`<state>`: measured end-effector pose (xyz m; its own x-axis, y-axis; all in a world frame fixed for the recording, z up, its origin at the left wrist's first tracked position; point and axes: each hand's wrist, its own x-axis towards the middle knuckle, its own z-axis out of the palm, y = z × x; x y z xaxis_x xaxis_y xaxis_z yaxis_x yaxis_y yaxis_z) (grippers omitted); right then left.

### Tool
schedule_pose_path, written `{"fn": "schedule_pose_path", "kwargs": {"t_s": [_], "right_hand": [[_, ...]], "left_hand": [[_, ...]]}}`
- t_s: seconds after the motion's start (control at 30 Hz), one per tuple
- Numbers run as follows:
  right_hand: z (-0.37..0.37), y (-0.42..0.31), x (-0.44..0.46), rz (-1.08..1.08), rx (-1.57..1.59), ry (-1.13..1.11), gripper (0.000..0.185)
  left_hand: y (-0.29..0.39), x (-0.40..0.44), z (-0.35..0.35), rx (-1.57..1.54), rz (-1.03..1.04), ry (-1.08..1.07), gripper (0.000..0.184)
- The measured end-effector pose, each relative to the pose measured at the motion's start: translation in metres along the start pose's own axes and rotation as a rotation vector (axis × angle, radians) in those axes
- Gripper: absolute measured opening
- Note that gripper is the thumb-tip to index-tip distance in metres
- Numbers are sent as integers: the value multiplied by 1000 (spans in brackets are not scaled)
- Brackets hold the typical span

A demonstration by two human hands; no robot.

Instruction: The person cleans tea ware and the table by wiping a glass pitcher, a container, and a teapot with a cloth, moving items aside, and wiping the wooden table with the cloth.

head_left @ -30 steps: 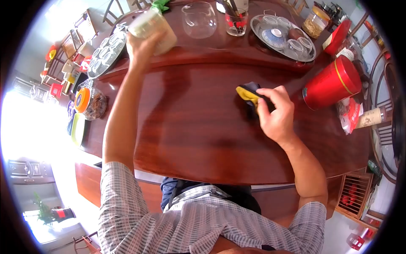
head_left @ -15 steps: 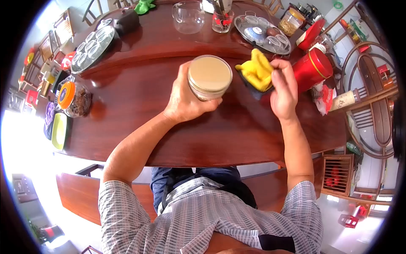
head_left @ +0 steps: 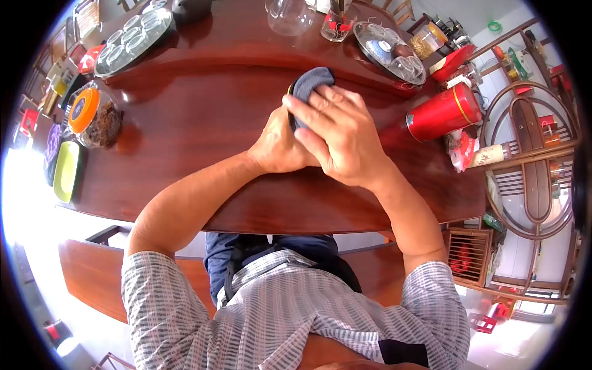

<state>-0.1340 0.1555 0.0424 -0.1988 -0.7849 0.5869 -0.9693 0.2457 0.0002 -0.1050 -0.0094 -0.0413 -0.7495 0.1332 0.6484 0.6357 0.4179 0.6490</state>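
My left hand is wrapped round a round jar, which the cloth and my right hand cover in this view; its tan lid showed earlier. Over the jar, my right hand presses a folded cloth, dark grey on the side that faces up, with a thin yellow edge at its left. My right fingers lie stretched across the cloth, the thumb lower down towards my left hand. Both hands are close together above the dark red wooden table.
At the left stand a jar with an orange lid and a green tray. A red canister lies on its side at the right. Farther back are a tray of glasses, a glass pitcher and a plate with cups.
My right hand has moved left from beside the red canister, bringing the cloth onto the jar. The cloth's grey side now shows instead of the yellow. The view has shifted slightly.
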Motion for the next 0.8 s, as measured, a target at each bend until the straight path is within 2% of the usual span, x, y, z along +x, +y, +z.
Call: {"fn": "schedule_pose_path", "kwargs": {"t_s": [0.03,0.13,0.17,0.27,0.33,0.47,0.6,0.63,0.67,0.73,0.8], "right_hand": [[4,3,1,27,-8,1,43],[6,-6,-4,154,-69,66,46],[9,-8,-11,199,-41,101,47],[18,-19,-40,267,-75,222,45],[25,-37,-58,364,-64,259,45],[18,-31,-63,236,-125,227,43],[3,-22,-39,3,-193,3,36],[1,-21,-32,-6,-199,-36,37],[0,-18,-24,-17,-208,-73,39],[1,-17,-9,28,-222,-93,41],[2,-16,-2,130,-168,-102,43]], "left_hand": [[-1,4,-3,21,-118,-147,87],[8,1,-2,-138,-234,3,94],[0,-3,3,-35,-102,66,102],[19,-2,-5,-160,-293,43,103],[12,-2,-2,-184,-224,47,104],[10,-2,-2,-242,-193,26,95],[-6,-10,0,-121,-110,-34,91],[-11,-8,2,-11,55,3,88],[-14,-9,5,-210,-24,-26,86],[-8,-6,4,142,262,118,71],[-7,-8,5,45,156,73,71]]}}
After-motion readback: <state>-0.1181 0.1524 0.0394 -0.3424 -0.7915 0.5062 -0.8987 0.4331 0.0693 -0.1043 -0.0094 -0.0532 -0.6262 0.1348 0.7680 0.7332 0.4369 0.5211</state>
